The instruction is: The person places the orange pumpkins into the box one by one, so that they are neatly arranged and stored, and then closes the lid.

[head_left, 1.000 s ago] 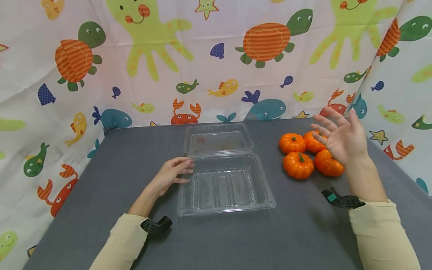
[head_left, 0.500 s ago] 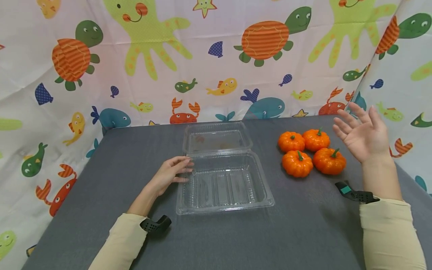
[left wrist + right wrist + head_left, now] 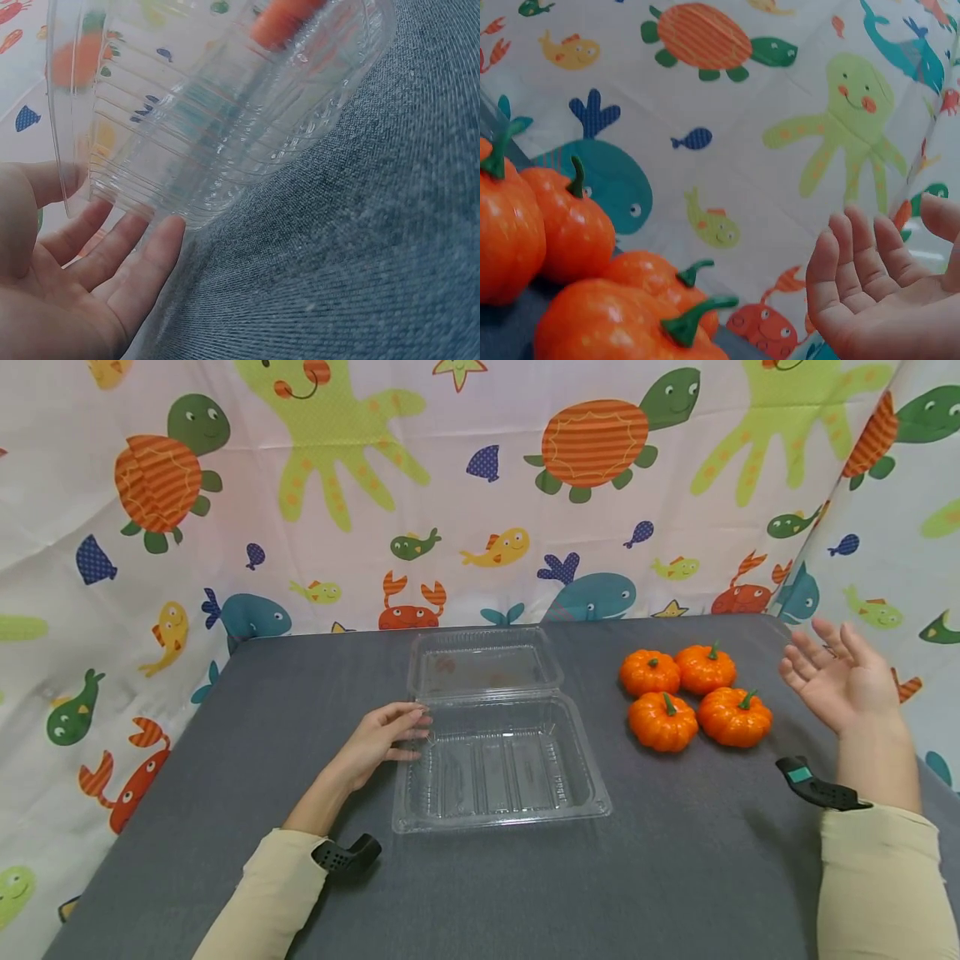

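Head view, left hand (image 3: 381, 739) gripping clear container (image 3: 502, 821), pumpkins (image 3: 735, 720) near right hand (image 3: 851, 683)

Right grip (image 3: 843, 681): moved off from over the pumpkins to the right, first just beyond them, then farther out and lower in the head view.
Back right pumpkin (image 3: 705, 672): came out from behind the fingers, stem and all.
Front right pumpkin (image 3: 733, 720): lost its cover too, and its stem showed.
Right sleeve (image 3: 885, 877) and wristband (image 3: 821, 787): slid right with the arm.
Arm's shadow (image 3: 780, 847): shifted right across the worktop (image 3: 562, 893).
Side-cloth crab (image 3: 910, 687): became mostly hidden.
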`<act>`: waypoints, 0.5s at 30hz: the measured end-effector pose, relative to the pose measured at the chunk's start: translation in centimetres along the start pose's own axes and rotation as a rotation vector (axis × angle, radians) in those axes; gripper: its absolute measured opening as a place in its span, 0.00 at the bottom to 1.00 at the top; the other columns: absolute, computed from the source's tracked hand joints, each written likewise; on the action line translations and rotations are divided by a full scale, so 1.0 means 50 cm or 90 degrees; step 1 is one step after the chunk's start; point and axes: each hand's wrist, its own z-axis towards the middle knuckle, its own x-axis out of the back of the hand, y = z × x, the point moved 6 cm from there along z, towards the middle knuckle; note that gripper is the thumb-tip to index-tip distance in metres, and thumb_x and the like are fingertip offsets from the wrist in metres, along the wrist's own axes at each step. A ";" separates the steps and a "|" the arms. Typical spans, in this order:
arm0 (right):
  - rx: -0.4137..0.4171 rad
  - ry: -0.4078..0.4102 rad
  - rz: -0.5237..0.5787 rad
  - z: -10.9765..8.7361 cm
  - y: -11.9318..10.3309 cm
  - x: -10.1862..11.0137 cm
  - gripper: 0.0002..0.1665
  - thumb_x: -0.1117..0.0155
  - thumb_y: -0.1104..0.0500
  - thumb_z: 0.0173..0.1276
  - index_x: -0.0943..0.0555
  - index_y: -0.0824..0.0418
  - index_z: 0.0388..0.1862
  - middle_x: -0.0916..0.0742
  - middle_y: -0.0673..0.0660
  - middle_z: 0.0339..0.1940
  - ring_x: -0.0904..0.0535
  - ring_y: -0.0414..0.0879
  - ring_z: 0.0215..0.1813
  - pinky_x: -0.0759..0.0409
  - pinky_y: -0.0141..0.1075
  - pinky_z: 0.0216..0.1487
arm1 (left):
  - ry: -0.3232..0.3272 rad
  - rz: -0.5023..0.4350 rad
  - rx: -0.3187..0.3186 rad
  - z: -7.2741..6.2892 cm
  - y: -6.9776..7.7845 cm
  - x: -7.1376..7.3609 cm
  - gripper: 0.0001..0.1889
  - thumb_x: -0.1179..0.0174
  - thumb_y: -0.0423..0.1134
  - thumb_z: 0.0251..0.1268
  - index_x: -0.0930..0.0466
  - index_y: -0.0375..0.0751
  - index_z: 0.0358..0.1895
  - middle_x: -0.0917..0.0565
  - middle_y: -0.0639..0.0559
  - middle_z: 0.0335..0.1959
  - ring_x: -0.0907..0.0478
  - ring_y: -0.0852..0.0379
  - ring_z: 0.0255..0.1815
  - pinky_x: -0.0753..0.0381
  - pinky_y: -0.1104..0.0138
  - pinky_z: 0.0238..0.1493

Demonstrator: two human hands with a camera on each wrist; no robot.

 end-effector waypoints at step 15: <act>-0.108 -0.166 -0.411 0.008 0.023 0.060 0.20 0.64 0.59 0.79 0.27 0.53 0.61 0.19 0.54 0.56 0.23 0.48 0.55 0.21 0.42 0.50 | 0.005 -0.001 -0.003 0.002 -0.002 -0.001 0.22 0.49 0.44 0.74 0.32 0.34 0.63 0.25 0.37 0.59 0.25 0.45 0.57 0.18 0.57 0.44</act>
